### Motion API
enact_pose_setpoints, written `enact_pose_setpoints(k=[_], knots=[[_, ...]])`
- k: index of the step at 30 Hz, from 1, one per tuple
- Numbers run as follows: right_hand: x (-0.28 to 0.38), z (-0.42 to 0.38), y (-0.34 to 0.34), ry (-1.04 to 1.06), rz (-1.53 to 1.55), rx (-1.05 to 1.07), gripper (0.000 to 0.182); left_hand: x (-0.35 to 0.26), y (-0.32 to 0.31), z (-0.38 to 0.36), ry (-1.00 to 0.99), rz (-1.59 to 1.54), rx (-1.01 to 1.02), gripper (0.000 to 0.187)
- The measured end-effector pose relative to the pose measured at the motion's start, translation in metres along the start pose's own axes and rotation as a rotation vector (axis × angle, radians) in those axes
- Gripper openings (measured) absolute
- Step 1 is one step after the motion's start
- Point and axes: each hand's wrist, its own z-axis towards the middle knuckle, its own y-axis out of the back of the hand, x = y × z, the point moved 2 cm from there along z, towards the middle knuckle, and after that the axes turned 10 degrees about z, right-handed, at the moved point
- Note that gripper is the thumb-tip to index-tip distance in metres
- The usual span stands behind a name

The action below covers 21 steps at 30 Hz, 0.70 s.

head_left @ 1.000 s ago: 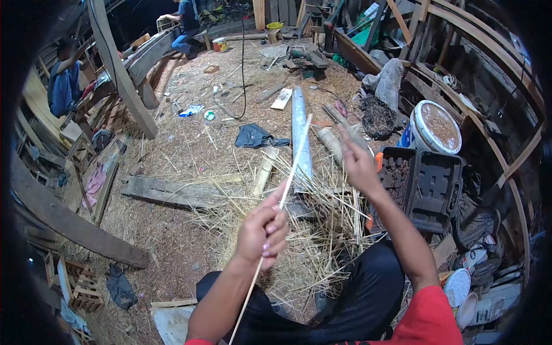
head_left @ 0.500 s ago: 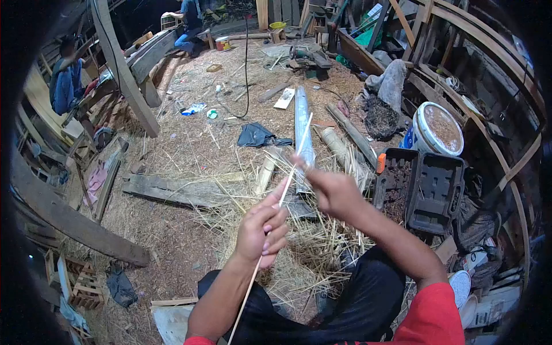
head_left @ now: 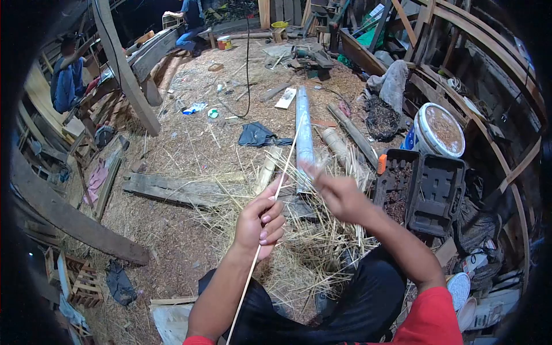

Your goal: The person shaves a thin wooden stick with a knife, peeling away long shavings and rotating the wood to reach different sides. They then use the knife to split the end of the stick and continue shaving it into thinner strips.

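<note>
My left hand (head_left: pixel 261 225) is closed around a thin, pale bamboo strip (head_left: pixel 244 296). The strip slants from below my left forearm up past the thumb, its upper end free in front of the grey pole. To the right of the strip and apart from it, my right hand (head_left: pixel 344 198) is raised with the fingers bent. Motion smears its fingertips, so whether they hold anything cannot be made out. Beneath both hands lies a loose heap of pale shavings (head_left: pixel 310 259), between my knees.
A long grey pole (head_left: pixel 304 132) and a weathered plank (head_left: pixel 172 190) lie ahead. At right are an open black tool case (head_left: pixel 434 192) and a white bucket (head_left: pixel 440 129). Two people sit farther back, one (head_left: pixel 66 80) at left, another (head_left: pixel 190 26) beyond. A slanted post (head_left: pixel 123 69) stands left.
My right hand has moved away from the strip, slightly right and down. The strip's upper end has dropped and shifted left. My left hand keeps its grip in nearly the same place.
</note>
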Motion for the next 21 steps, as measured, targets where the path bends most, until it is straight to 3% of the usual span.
enact_pose_setpoints(k=[2,5,9,12,13,15,17,21], knots=[[-0.011,-0.002,-0.032,0.566,-0.090,-0.143,0.046,-0.002,-0.002,-0.002,0.029,-0.004,-0.033,0.051],[0.008,-0.008,-0.039,0.471,-0.166,-0.076,0.037,-0.003,-0.006,-0.007,0.022,0.005,-0.001,0.050],[-0.015,0.010,-0.020,0.309,-0.234,-0.230,0.055,0.002,-0.013,-0.014,0.027,0.079,0.025,0.052],[-0.037,0.018,-0.002,0.105,-0.108,-0.332,0.059,0.008,-0.018,-0.017,0.065,0.130,0.064,0.054],[-0.052,0.025,0.014,-0.052,-0.081,-0.357,0.052,0.011,-0.019,-0.019,0.089,0.149,0.085,0.054],[-0.091,0.031,0.037,-0.135,-0.033,-0.470,0.045,0.014,-0.027,-0.026,0.120,0.208,0.136,0.055],[-0.118,0.033,0.045,0.020,0.003,-0.639,0.043,0.013,-0.029,-0.026,0.097,0.178,0.131,0.055],[-0.067,0.022,0.023,0.155,0.070,-0.582,0.047,0.005,-0.012,-0.010,0.033,0.074,0.015,0.053]])
